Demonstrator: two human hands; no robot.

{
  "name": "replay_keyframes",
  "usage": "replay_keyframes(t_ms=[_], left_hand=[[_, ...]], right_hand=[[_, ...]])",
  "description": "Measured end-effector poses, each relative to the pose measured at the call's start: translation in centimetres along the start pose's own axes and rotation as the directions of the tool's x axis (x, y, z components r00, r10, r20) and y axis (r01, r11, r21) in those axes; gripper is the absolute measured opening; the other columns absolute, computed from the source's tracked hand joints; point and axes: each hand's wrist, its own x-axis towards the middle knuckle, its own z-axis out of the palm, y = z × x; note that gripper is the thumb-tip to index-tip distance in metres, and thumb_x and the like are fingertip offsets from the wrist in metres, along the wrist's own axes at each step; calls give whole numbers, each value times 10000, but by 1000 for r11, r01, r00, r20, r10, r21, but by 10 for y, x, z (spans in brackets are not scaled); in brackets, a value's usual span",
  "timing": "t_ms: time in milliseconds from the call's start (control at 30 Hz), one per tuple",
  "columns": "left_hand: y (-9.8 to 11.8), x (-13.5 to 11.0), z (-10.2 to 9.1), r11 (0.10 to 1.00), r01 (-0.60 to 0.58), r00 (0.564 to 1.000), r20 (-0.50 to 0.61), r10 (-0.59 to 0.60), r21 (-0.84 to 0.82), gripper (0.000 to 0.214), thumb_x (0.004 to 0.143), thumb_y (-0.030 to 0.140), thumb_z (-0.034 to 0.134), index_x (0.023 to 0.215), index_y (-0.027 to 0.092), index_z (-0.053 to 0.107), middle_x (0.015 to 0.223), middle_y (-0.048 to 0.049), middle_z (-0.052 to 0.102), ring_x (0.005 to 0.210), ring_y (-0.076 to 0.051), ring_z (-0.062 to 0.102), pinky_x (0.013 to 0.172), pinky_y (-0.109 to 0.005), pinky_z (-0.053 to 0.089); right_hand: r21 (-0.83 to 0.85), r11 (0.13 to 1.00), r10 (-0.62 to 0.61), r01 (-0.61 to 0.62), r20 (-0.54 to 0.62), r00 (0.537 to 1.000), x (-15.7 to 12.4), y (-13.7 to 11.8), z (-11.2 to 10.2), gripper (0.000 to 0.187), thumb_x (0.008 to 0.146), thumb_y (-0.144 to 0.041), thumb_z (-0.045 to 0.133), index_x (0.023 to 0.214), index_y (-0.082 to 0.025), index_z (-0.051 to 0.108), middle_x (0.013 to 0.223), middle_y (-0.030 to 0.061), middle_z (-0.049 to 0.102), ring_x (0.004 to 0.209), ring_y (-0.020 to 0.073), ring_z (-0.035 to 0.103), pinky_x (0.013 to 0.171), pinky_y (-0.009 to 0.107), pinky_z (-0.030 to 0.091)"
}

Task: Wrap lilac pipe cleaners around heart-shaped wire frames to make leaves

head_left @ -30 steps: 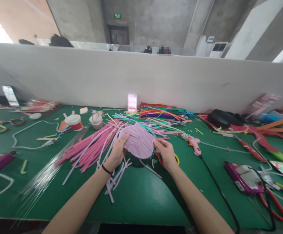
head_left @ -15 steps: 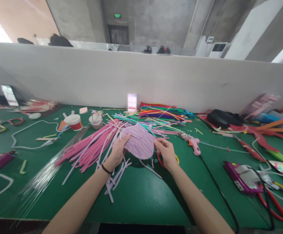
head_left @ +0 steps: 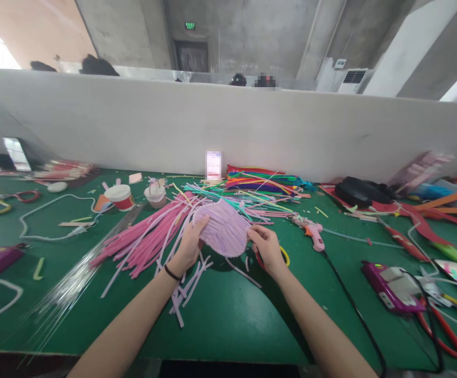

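Observation:
Both my hands hold a pale lilac woven pipe-cleaner piece (head_left: 224, 228), rounded and ribbed, just above the green table (head_left: 228, 315). My left hand (head_left: 189, 245) grips its left edge, thumb on top, with a black band at the wrist. My right hand (head_left: 266, 247) pinches its right edge with curled fingers. Under the piece lies a spread of pink pipe cleaners (head_left: 149, 236) and loose lilac offcuts (head_left: 184, 294). Red and yellow scissor handles (head_left: 283, 257) peek out beneath my right hand.
A pink glue gun (head_left: 310, 232) with a black cord lies to the right. A bundle of coloured pipe cleaners (head_left: 259, 184) sits against the white partition (head_left: 228, 126). Two small cups (head_left: 120, 197) stand at left, thin wires (head_left: 74, 278) beside them. Purple devices (head_left: 389, 286) lie at both sides.
My hands and the lilac piece have barely shifted; the right hand's pinch has crept slightly left along the edge.

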Motion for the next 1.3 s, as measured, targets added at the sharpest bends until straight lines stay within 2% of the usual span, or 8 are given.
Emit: replay_keyframes(t_ms=[367, 600, 700, 867, 1000, 1100, 1233, 1300], left_hand=[[1, -2, 3, 1000, 0, 1000, 30, 0, 17, 427, 699, 341, 737, 1065, 141, 649, 1049, -97, 698, 938, -256, 659, 806, -339, 539], [0, -1, 1, 1000, -2, 1000, 16, 2, 6, 406, 708, 337, 729, 1055, 139, 653, 1032, -92, 704, 927, -251, 663, 789, -328, 543], [-1, 0, 0, 1000, 1, 1000, 23, -1, 16, 410, 709, 340, 728, 1056, 134, 653, 1029, -95, 704, 919, -252, 664, 781, -328, 544], [0, 0, 0, 1000, -15, 999, 45, 14, 22, 409, 727, 324, 717, 1081, 132, 641, 1079, -107, 689, 960, -253, 653, 799, -320, 539], [0, -1, 0, 1000, 10, 1000, 22, -10, 16, 407, 717, 313, 724, 1075, 138, 643, 1073, -104, 694, 940, -247, 661, 781, -313, 546], [1, 1, 0, 1000, 19, 1000, -7, -19, -9, 385, 706, 308, 726, 1046, 140, 657, 1018, -93, 713, 889, -238, 677, 763, -310, 551], [7, 6, -3, 999, 7, 996, -91, -11, -41, 312, 681, 272, 732, 961, 145, 679, 896, -67, 736, 767, -216, 695, 714, -294, 557], [13, 5, -5, 996, 86, 995, -48, -87, -24, 283, 688, 261, 721, 942, 144, 683, 807, -66, 736, 687, -211, 691, 666, -292, 557]], right_hand=[[-91, 994, -58, 55, -28, 998, 0, 0, 1, 196, 694, -329, 638, 609, -170, 562, 525, -43, 524, 443, 69, 399, 420, 203, 271], [-11, 999, -40, 40, -48, 998, 1, -5, 0, 277, 706, -435, 658, 710, -159, 634, 581, -24, 548, 438, 63, 387, 385, 201, 249], [-4, 998, -68, 68, -78, 995, 1, -7, 0, 292, 709, -448, 666, 756, -161, 640, 618, -12, 575, 446, 65, 412, 397, 202, 291], [-68, 989, -136, 133, -33, 990, 2, -1, 0, 266, 745, -437, 648, 744, -173, 614, 605, -16, 574, 517, 96, 498, 507, 222, 403], [-92, 980, -178, 174, -31, 984, 3, 2, -1, 258, 774, -435, 625, 742, -180, 602, 606, -18, 572, 550, 111, 521, 557, 241, 429], [-101, 980, -165, 169, 41, 985, 0, -3, -2, 242, 772, -424, 636, 772, -183, 627, 656, -4, 613, 579, 119, 549, 565, 245, 436], [-96, 989, -83, 117, 303, 949, -6, -14, -3, 245, 735, -389, 685, 889, -199, 671, 839, 37, 693, 665, 142, 602, 516, 229, 412], [-83, 993, -48, 80, 326, 944, -6, -18, -5, 282, 741, -402, 678, 942, -204, 673, 903, 54, 705, 682, 144, 611, 492, 218, 393]])
